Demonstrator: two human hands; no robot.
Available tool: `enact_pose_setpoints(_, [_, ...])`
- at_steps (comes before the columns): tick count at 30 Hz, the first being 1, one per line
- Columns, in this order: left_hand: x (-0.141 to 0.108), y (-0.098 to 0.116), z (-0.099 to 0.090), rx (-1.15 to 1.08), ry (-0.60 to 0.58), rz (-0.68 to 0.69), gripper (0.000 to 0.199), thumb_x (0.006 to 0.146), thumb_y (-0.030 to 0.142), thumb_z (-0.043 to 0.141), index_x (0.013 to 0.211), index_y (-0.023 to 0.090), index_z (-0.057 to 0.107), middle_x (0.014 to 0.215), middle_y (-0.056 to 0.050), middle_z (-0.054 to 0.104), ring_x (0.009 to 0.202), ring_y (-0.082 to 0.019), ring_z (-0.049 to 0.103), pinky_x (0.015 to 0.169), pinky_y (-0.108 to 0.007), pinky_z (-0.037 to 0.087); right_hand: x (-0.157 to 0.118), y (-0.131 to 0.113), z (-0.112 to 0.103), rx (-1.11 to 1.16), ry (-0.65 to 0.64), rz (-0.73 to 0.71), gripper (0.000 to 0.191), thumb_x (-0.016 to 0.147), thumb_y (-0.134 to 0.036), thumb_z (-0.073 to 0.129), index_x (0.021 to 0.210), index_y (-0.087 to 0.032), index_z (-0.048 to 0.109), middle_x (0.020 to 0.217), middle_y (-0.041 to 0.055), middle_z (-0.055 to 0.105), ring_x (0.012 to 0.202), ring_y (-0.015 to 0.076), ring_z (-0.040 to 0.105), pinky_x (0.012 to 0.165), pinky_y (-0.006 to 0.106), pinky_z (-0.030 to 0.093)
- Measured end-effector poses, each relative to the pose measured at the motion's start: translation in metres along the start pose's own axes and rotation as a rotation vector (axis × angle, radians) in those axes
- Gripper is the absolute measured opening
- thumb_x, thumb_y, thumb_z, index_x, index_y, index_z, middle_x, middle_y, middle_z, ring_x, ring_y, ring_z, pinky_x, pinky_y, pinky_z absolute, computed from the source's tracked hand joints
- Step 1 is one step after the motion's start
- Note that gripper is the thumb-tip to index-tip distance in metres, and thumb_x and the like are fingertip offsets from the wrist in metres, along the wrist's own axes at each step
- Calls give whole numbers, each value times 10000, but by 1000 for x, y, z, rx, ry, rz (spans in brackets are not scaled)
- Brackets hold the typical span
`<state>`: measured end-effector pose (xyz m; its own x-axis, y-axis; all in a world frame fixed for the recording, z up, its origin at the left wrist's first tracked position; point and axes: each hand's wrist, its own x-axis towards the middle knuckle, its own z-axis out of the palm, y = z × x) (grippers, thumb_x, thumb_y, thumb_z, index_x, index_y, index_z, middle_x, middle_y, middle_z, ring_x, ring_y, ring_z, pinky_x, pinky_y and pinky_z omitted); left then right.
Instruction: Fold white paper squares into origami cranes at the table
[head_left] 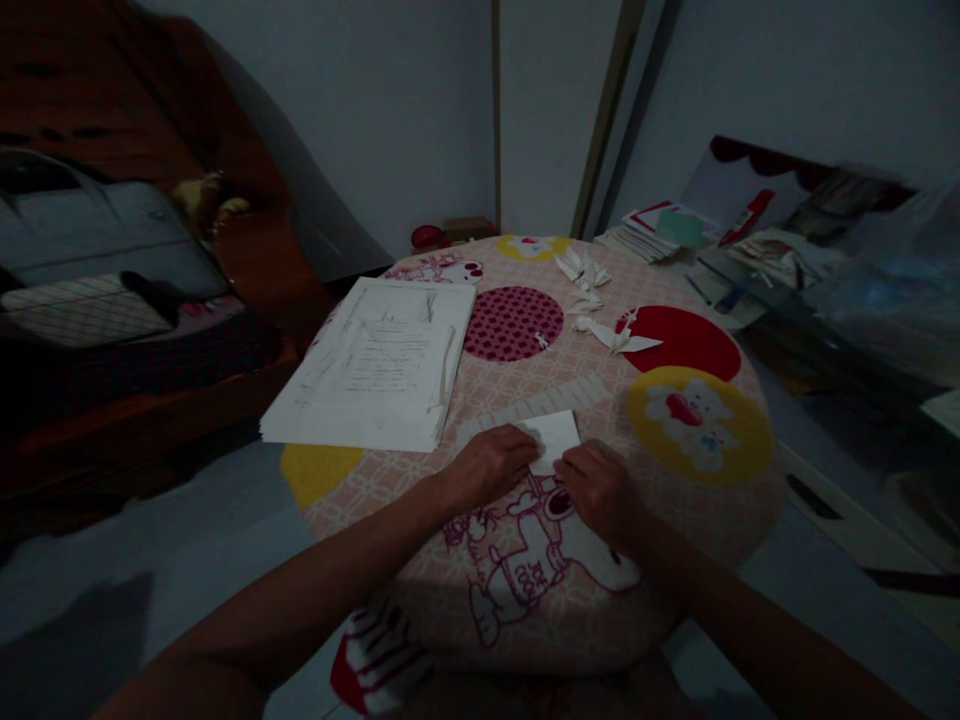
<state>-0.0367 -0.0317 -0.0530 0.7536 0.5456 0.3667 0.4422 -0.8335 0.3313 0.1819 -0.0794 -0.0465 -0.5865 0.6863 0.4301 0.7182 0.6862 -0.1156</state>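
Note:
A small piece of white paper point(556, 432) lies on the patterned tablecloth in front of me, its edges straight. My left hand point(499, 462) grips its left side, with the fingers curled together over the edge. At the lower right corner, my right hand point(600, 490) pinches the paper between thumb and fingers. Beyond it on the cloth lie several folded white paper birds, one of them a paper crane point(619, 338) with spread wings. Small white scraps point(541, 341) sit near the middle of the table.
A thick stack of printed sheets point(382, 370) covers the table's left side. The round table wears a pink cloth point(517, 390). On the right stands a glass shelf point(772, 300) with papers and a plastic bag. To the left, a wooden bench point(255, 260) holds a grey bag point(127, 235).

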Motion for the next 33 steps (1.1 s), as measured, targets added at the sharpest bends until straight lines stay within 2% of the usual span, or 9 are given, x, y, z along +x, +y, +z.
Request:
enact_pose_setpoints(5, [-2, 5, 2, -20, 13, -60, 188, 929, 295, 554, 947, 158, 682, 1029, -108, 703, 976, -219, 642, 867, -351, 527, 2, 6, -1, 125, -18, 82, 272, 947, -130, 467, 743, -144, 647, 770, 87, 585, 789, 205, 486, 741, 320, 407])
enact_pose_setpoints(10, [1, 5, 4, -152, 94, -176, 183, 939, 271, 547, 910, 170, 698, 968, -74, 730, 937, -194, 655, 854, -333, 523, 5, 15, -8, 278, -65, 154, 243, 903, -98, 505, 716, -155, 649, 760, 72, 585, 784, 196, 507, 722, 306, 411])
enact_pose_setpoints(15, [8, 6, 1, -273, 130, -327, 115, 889, 242, 614, 827, 178, 687, 948, -50, 718, 896, -181, 663, 828, -318, 529, 8, 22, -12, 418, -137, 340, 203, 857, -126, 576, 683, -165, 672, 714, 41, 573, 709, 165, 528, 645, 279, 391])
enact_pose_setpoints(23, [15, 11, -1, -248, 128, -506, 100, 857, 178, 604, 780, 166, 667, 1059, -73, 676, 923, -191, 666, 845, -343, 536, 10, 31, -14, 379, -237, 426, 148, 799, -134, 629, 662, -169, 673, 697, 27, 592, 690, 154, 541, 629, 274, 353])
enact_pose_setpoints(27, [15, 11, 1, -227, 141, -487, 85, 861, 189, 602, 787, 168, 638, 1042, -68, 666, 899, -184, 660, 822, -337, 542, 6, 37, -12, 402, -218, 461, 141, 779, -150, 632, 650, -185, 677, 648, 12, 597, 644, 146, 530, 607, 270, 345])
enact_pose_setpoints(30, [13, 12, 3, -194, 145, -435, 46, 864, 223, 619, 859, 177, 622, 1094, -79, 654, 956, -201, 654, 835, -350, 547, 5, 39, -10, 408, -219, 504, 140, 778, -175, 634, 648, -191, 684, 618, 2, 599, 588, 132, 507, 570, 263, 323])
enact_pose_setpoints(33, [9, 14, 5, -112, 121, -372, 89, 857, 225, 632, 935, 186, 613, 1147, -94, 654, 1017, -225, 646, 875, -374, 546, 5, 40, -8, 392, -220, 503, 139, 791, -192, 631, 664, -195, 688, 615, -2, 602, 576, 126, 499, 561, 259, 314])
